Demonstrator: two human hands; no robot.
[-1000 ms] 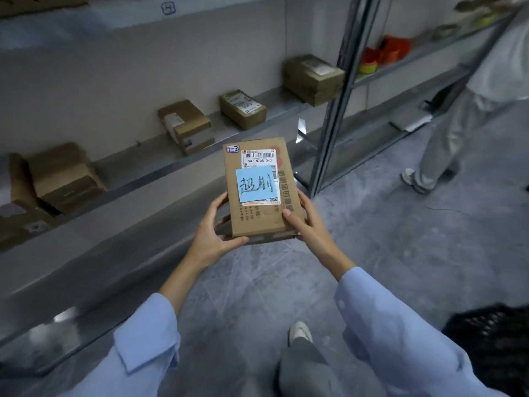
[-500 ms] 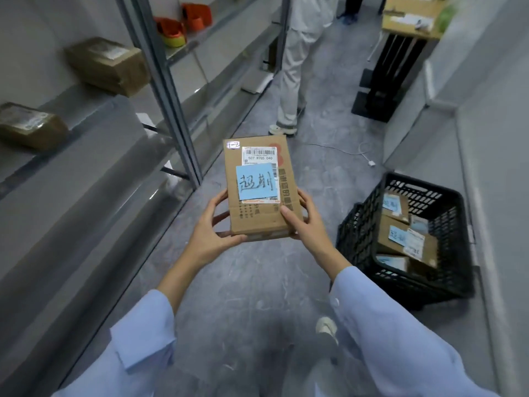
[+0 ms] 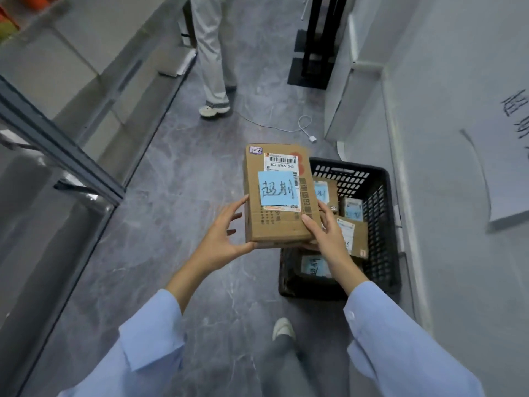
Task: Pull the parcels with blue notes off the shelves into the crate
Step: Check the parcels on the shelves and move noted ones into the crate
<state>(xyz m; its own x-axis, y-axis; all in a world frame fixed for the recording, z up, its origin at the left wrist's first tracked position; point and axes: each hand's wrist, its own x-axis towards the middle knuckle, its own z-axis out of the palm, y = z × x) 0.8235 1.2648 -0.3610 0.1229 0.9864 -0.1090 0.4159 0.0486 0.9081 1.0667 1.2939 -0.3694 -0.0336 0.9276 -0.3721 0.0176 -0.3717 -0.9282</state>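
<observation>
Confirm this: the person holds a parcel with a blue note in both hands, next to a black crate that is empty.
One point is wrong: the black crate is not empty; the head view shows several parcels lying in it, some with blue notes. The rest stands: the left hand and right hand hold the parcel with the blue note next to it.
</observation>
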